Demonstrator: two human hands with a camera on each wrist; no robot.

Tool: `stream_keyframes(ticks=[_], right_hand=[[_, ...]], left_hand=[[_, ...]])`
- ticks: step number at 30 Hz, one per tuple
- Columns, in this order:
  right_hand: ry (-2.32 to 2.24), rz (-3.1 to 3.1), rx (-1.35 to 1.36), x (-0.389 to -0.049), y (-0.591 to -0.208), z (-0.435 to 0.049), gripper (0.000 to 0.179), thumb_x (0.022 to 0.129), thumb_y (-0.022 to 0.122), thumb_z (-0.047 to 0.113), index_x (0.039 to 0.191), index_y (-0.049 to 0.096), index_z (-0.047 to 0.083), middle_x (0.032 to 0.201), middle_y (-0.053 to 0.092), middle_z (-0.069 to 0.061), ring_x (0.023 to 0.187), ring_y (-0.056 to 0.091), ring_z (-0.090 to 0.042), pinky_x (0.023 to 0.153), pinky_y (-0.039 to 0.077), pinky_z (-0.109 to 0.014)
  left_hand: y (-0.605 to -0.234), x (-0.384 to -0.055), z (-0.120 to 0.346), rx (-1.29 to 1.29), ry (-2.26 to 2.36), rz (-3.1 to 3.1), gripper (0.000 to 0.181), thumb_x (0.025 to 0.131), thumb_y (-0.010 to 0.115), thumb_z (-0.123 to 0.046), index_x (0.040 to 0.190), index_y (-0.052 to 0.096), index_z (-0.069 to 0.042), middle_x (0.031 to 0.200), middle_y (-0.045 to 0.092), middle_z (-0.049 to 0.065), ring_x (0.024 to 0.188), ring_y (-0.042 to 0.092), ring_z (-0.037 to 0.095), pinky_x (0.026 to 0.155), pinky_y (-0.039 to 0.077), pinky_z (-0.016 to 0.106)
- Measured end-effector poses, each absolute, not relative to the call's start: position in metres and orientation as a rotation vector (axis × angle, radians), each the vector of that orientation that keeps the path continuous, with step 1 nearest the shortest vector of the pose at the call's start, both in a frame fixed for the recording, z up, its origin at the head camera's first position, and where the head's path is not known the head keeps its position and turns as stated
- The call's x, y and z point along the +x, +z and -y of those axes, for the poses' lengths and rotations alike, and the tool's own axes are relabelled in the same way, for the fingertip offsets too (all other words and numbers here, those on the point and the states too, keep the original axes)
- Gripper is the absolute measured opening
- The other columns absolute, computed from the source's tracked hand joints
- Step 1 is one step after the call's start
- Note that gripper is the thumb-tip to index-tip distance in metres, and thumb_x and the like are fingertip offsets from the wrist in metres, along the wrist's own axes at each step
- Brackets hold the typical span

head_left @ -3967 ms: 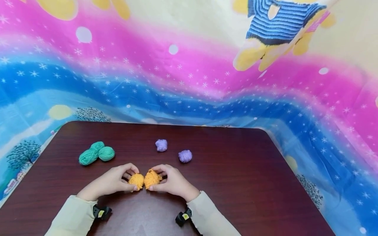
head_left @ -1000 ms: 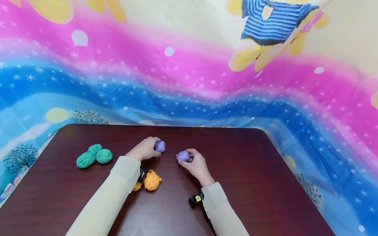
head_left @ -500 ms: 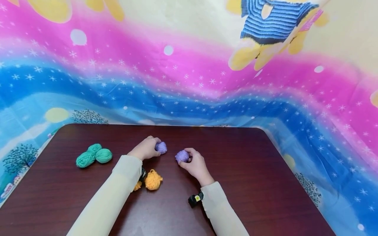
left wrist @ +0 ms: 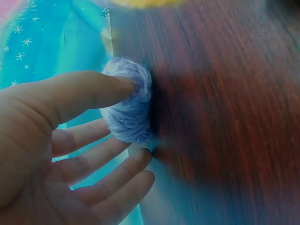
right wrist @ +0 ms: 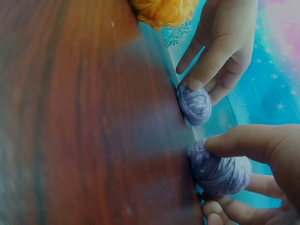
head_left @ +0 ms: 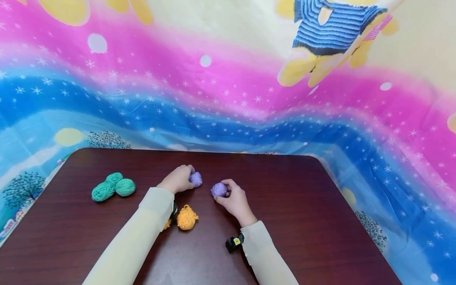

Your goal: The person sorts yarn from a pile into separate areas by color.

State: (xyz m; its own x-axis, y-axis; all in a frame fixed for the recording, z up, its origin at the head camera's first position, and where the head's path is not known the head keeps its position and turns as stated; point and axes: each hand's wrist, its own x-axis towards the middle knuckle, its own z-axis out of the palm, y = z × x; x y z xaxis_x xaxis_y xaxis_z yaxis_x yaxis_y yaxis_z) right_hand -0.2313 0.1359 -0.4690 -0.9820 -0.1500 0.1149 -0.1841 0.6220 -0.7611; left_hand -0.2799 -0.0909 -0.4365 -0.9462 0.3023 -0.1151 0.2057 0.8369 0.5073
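Two small purple yarn balls rest on the dark wooden table (head_left: 303, 221). My left hand (head_left: 179, 179) pinches the left purple yarn ball (head_left: 196, 179) from its left side; in the left wrist view the thumb lies on the yarn (left wrist: 126, 117) and the fingers pass behind it. My right hand (head_left: 236, 200) grips the right purple yarn ball (head_left: 219, 190) from the right, thumb in front. A short gap separates the two balls. An orange yarn ball (head_left: 187, 217) sits nearer me, and a second orange yarn ball (head_left: 166, 225) is mostly hidden behind my left sleeve.
Three green yarn balls (head_left: 114, 187) sit clustered on the table's left side. A printed curtain (head_left: 228, 99) hangs behind the table's far edge. Black wrist cameras are strapped on both wrists, the right camera (head_left: 234, 243) showing plainly.
Both hands have left the orange yarn balls and taken hold of the purple ones. Over the last second the left purple ball shifted slightly right, the right one slightly left, narrowing the gap.
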Motion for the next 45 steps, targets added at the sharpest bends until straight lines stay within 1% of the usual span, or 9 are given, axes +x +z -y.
stream_keyframes(ticks=[5, 10, 18, 22, 27, 32, 36, 41, 45], right_hand=[[1.319, 2.794, 0.279, -0.2304, -0.4672, -0.1349, 0.05, 0.083, 0.082, 0.009, 0.128, 0.061, 0.006, 0.111, 0.067, -0.015, 0.09, 0.058, -0.024, 0.078, 0.055, -0.038], [1.327, 2.792, 0.286, -0.2304, -0.4656, -0.1344, 0.05, 0.083, 0.082, 0.008, 0.128, 0.06, 0.005, 0.111, 0.067, -0.015, 0.09, 0.058, -0.025, 0.079, 0.055, -0.038], [1.333, 2.793, 0.288, -0.2311, -0.4662, -0.135, 0.05, 0.083, 0.082, 0.008, 0.128, 0.06, 0.005, 0.111, 0.067, -0.015, 0.09, 0.058, -0.024, 0.078, 0.055, -0.038], [1.336, 2.792, 0.289, -0.2312, -0.4667, -0.135, 0.05, 0.083, 0.082, 0.008, 0.128, 0.06, 0.005, 0.11, 0.067, -0.014, 0.09, 0.058, -0.024, 0.078, 0.055, -0.038], [1.359, 2.784, 0.278, -0.2313, -0.4681, -0.135, 0.049, 0.084, 0.081, 0.009, 0.128, 0.061, 0.006, 0.109, 0.066, -0.013, 0.09, 0.058, -0.023, 0.079, 0.055, -0.038], [1.393, 2.758, 0.266, -0.2328, -0.4695, -0.1359, 0.047, 0.084, 0.082, 0.011, 0.127, 0.062, 0.008, 0.108, 0.066, -0.012, 0.088, 0.058, -0.021, 0.077, 0.055, -0.036], [1.422, 2.719, 0.241, -0.2347, -0.4696, -0.1375, 0.047, 0.084, 0.082, 0.013, 0.127, 0.063, 0.009, 0.106, 0.067, -0.011, 0.084, 0.059, -0.019, 0.075, 0.055, -0.034], [1.454, 2.67, 0.199, -0.2364, -0.4691, -0.1397, 0.047, 0.085, 0.081, 0.014, 0.128, 0.063, 0.009, 0.105, 0.067, -0.011, 0.082, 0.058, -0.018, 0.073, 0.053, -0.033], [1.475, 2.65, 0.182, -0.2375, -0.4693, -0.1409, 0.046, 0.084, 0.08, 0.013, 0.127, 0.063, 0.009, 0.104, 0.066, -0.011, 0.081, 0.058, -0.019, 0.072, 0.052, -0.032]], left_hand=[[-0.4368, -0.2779, 0.0911, 0.383, 0.764, -2.829, 0.057, 0.09, 0.076, -0.019, 0.136, 0.053, 0.006, 0.13, 0.054, 0.027, 0.113, 0.057, 0.034, 0.101, 0.049, 0.048], [-0.4384, -0.2772, 0.0912, 0.364, 0.801, -2.817, 0.057, 0.09, 0.076, -0.016, 0.136, 0.052, 0.006, 0.131, 0.05, 0.028, 0.107, 0.057, 0.032, 0.098, 0.051, 0.047], [-0.4414, -0.2781, 0.0903, 0.348, 0.803, -2.809, 0.058, 0.088, 0.076, -0.014, 0.134, 0.051, 0.01, 0.129, 0.047, 0.03, 0.1, 0.058, 0.031, 0.092, 0.052, 0.045], [-0.4411, -0.2769, 0.0894, 0.327, 0.837, -2.804, 0.052, 0.086, 0.076, -0.012, 0.127, 0.052, 0.007, 0.124, 0.05, 0.027, 0.098, 0.058, 0.032, 0.091, 0.052, 0.045], [-0.4399, -0.2751, 0.0883, 0.328, 0.901, -2.782, 0.045, 0.086, 0.077, -0.011, 0.119, 0.049, 0.001, 0.116, 0.054, 0.023, 0.098, 0.056, 0.033, 0.089, 0.051, 0.045], [-0.44, -0.2743, 0.0864, 0.323, 0.988, -2.762, 0.043, 0.085, 0.076, -0.008, 0.114, 0.044, -0.005, 0.112, 0.047, 0.021, 0.096, 0.055, 0.032, 0.086, 0.051, 0.044], [-0.441, -0.2748, 0.0851, 0.308, 1.061, -2.763, 0.041, 0.085, 0.075, -0.005, 0.111, 0.043, -0.005, 0.111, 0.044, 0.021, 0.096, 0.055, 0.032, 0.084, 0.05, 0.043], [-0.4433, -0.2773, 0.0843, 0.345, 1.077, -2.829, 0.03, 0.087, 0.069, -0.001, 0.109, 0.049, -0.002, 0.108, 0.052, 0.021, 0.1, 0.051, 0.033, 0.085, 0.047, 0.045], [-0.4442, -0.2787, 0.0841, 0.358, 1.092, -2.837, 0.031, 0.089, 0.064, -0.004, 0.117, 0.054, 0.001, 0.113, 0.059, 0.023, 0.105, 0.054, 0.035, 0.091, 0.048, 0.047]])
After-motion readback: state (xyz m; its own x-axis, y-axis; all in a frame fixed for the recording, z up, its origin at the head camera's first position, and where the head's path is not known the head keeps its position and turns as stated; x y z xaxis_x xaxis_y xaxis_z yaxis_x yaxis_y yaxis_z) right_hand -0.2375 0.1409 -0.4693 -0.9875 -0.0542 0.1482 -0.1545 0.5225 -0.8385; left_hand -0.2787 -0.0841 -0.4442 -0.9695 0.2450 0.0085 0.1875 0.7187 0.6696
